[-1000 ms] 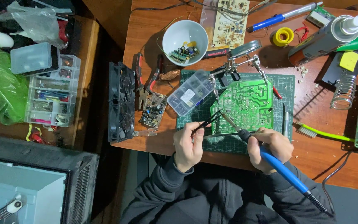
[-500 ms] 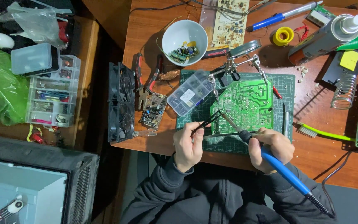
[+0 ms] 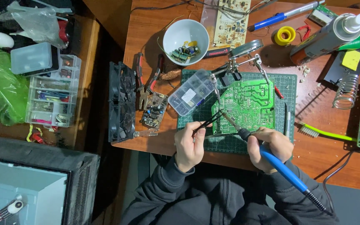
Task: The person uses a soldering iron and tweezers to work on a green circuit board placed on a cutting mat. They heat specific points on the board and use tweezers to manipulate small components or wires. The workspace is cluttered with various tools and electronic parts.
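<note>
Little had moved since the earlier frame: both hands kept their places over the work, with only a slight shift of the tool tips. Clamped soldered side up in the clips of a helping-hands stand (image 3: 246,60) (its magnifier just beyond), the green circuit board (image 3: 246,104) sat tilted over a green cutting mat (image 3: 286,133), directly ahead of both hands.

It looked light and stiff but fragile; the bare edges seemed the safest place to take hold of it, not the solder joints.

The left hand (image 3: 188,143) was closed in a pinch around black tweezers (image 3: 209,121), whose tips reached the near left edge of the board. The right hand (image 3: 269,146) was wrapped fully around the blue handle of a soldering iron (image 3: 278,166), tip touching or just beside the same spot; the cord trailed back past the wrist.

Left of the left hand lay a clear compartment box (image 3: 190,92), a small bare board (image 3: 154,110), red-handled pliers and a black fan (image 3: 121,102). Farther ahead stood a white bowl (image 3: 186,35) of components. Right of the right hand lay a green-handled brush (image 3: 323,132) and a coiled iron stand (image 3: 346,92).
</note>
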